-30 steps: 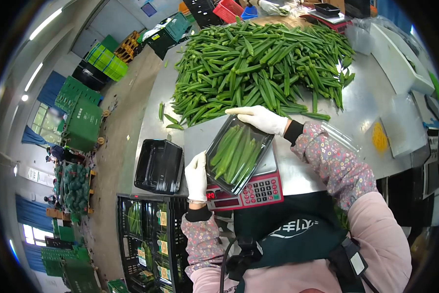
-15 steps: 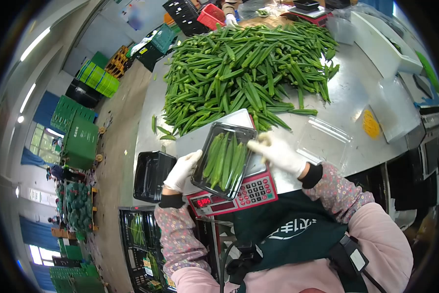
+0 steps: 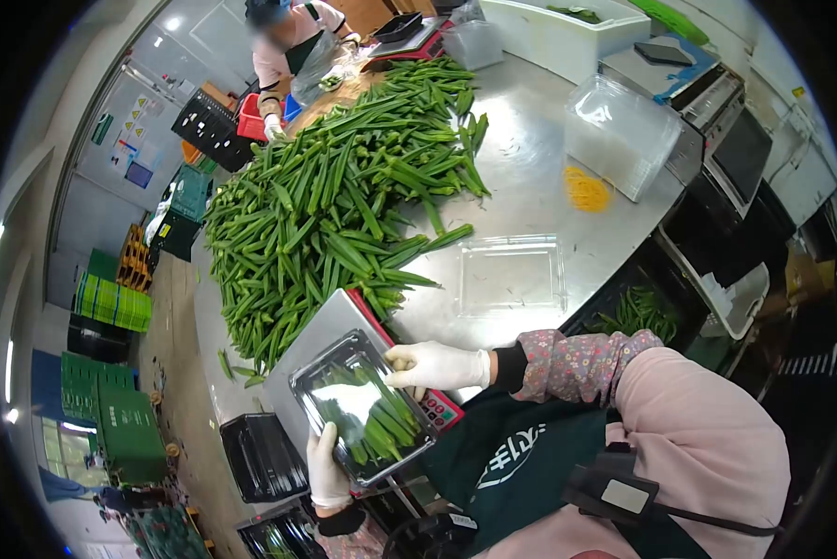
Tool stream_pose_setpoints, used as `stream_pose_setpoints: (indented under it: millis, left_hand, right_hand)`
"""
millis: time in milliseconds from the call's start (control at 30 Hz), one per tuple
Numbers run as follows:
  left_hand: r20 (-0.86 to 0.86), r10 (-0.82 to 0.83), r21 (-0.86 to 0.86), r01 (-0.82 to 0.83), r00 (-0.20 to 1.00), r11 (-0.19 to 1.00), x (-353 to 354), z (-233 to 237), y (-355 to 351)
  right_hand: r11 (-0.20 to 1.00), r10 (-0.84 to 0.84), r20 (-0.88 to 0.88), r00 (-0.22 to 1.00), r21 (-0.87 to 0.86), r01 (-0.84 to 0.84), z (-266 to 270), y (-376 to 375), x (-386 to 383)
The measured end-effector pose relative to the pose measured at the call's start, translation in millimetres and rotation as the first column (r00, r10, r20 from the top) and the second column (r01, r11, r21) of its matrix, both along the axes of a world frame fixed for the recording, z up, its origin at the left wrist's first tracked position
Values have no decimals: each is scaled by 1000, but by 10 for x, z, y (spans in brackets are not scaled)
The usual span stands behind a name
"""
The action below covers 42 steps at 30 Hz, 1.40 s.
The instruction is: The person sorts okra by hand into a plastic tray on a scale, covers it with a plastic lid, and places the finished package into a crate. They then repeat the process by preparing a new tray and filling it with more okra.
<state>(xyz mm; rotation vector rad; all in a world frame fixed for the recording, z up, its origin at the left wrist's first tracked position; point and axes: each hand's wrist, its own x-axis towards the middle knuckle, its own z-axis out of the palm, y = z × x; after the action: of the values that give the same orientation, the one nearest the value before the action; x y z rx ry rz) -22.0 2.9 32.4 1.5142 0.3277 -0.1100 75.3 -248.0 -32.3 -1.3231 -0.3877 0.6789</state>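
Observation:
A black plastic tray of okra [image 3: 381, 430] is tilted above the scale, with a shiny clear lid [image 3: 330, 373] seemingly over it and bright glare on top. My left hand [image 3: 328, 470], white-gloved, grips its lower left edge, thumb on the rim. On the opposite edge my right hand [image 3: 437, 365], also gloved, is closed with fingers on the rim. Beneath the tray is the red scale [image 3: 442, 410] with a metal plate [image 3: 299, 337]; its display is hidden. A big okra pile [image 3: 325, 196] lies just beyond.
A clear lid [image 3: 511, 275] lies on the steel table [image 3: 521, 140]. Stacked clear lids [image 3: 620, 135] and yellow rubber bands [image 3: 586, 189] are to the right. An empty black tray [image 3: 262, 456] sits left. Across the table, a co-worker's gloved hand [image 3: 274, 128] is near the pile.
My view has swung right and up. Both hands still hold the tray, now turned and showing strong glare on top. The scale's display has become hidden. The co-worker has come further into view.

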Motion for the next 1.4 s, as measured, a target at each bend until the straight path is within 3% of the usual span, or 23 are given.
stream_pose_setpoints:
  millis: [100, 133, 167, 200, 233, 267, 333, 367, 400, 500, 567, 667, 800, 867, 933, 1000, 1067, 1133, 1200, 1233, 1267, 1333, 1400]
  left_hand:
    - [-36, 50, -191, -56, 998, 980, -164, -223, 46]
    - [-57, 93, -308, -106, 994, 946, -213, -269, 11]
    - [-75, 131, -400, -151, 988, 904, -270, -170, -158]
    - [-25, 163, -435, -157, 986, 886, -314, -186, -203]
    - [15, 185, -460, -157, 983, 874, -354, -188, -238]
    - [56, 209, -485, -157, 976, 860, -387, -200, -257]
    - [78, 229, -523, -155, 970, 838, -425, -271, -307]
    - [99, 269, -496, -186, 958, 848, -447, -269, -389]
    - [122, 306, -468, -217, 944, 857, -450, -273, -444]
    - [51, 265, -548, -195, 963, 813, -426, -485, -398]
    - [13, 252, -545, -204, 968, 813, -401, -543, -445]
    - [-14, 197, -617, -164, 980, 770, -395, -515, -573]
    - [-73, 203, -594, -206, 977, 778, -423, -483, -693]
    - [-97, 205, -562, -224, 974, 796, -427, -559, -678]
    - [-107, 144, -604, -180, 984, 777, -417, -566, -697]
    - [-134, 94, -631, -158, 987, 759, -415, -565, -684]
    - [-118, 57, -593, -117, 991, 797, -414, -538, -685]
    - [-114, 57, -598, -114, 992, 793, -384, -649, -666]
    - [-100, 17, -634, -77, 995, 769, -320, -690, -707]
    - [-96, -15, -665, -53, 995, 745, -285, -744, -709]
    - [-92, -47, -694, -30, 995, 720, -261, -786, -717]
    - [-71, -9, -676, -41, 997, 736, -204, -539, -947]
    - [-32, -80, -726, 32, 996, 686, -171, -792, -886]
  right_hand:
    - [996, -65, 50, 997, 66, 61, 46, -426, 89]
    - [978, -193, 256, 947, -26, 206, -19, -680, 206]
    - [896, -394, 249, 885, -110, 430, -71, -942, 285]
    - [690, -565, 474, 675, -177, 702, -88, -1280, 358]
    - [407, -613, 683, 397, -157, 900, -109, -1661, 421]
    - [164, -541, 817, 199, -129, 978, -273, -2054, 510]
    - [-220, -369, 868, 333, -430, 876, -354, -2750, 485]
    - [-318, -414, 832, 370, -513, 797, -465, -3020, 447]
    - [-352, -457, 809, 368, -545, 761, -630, -3225, 426]
    - [-274, -613, 679, 403, -662, 698, -940, -3474, 460]
    - [-205, -757, 627, 183, -494, 845, -1053, -3454, 528]
    - [-237, -812, 580, 59, -421, 875, -1083, -3429, 712]
    - [-244, -701, 693, 170, -457, 856, -1245, -3430, 922]
    - [-317, -506, 827, 244, -441, 839, -955, -3070, 849]
    - [-278, -440, 870, 222, -367, 888, -879, -3011, 858]
    - [-442, -329, 943, 53, -204, 874, -654, -3032, 877]
    - [-423, -284, 954, -92, -39, 905, -384, -3010, 908]
    - [-331, -332, 940, -73, -44, 943, -57, -2760, 867]
    - [179, -532, 845, -47, 167, 970, 68, -2405, 794]
    - [462, -713, 607, 352, 29, 886, 167, -2146, 684]
    - [725, -668, 250, 701, 6, 689, 283, -1847, 531]
    - [928, -371, 109, 922, 5, 372, 344, -1303, 271]
    - [993, -107, -19, 994, 41, 108, 239, -957, 122]
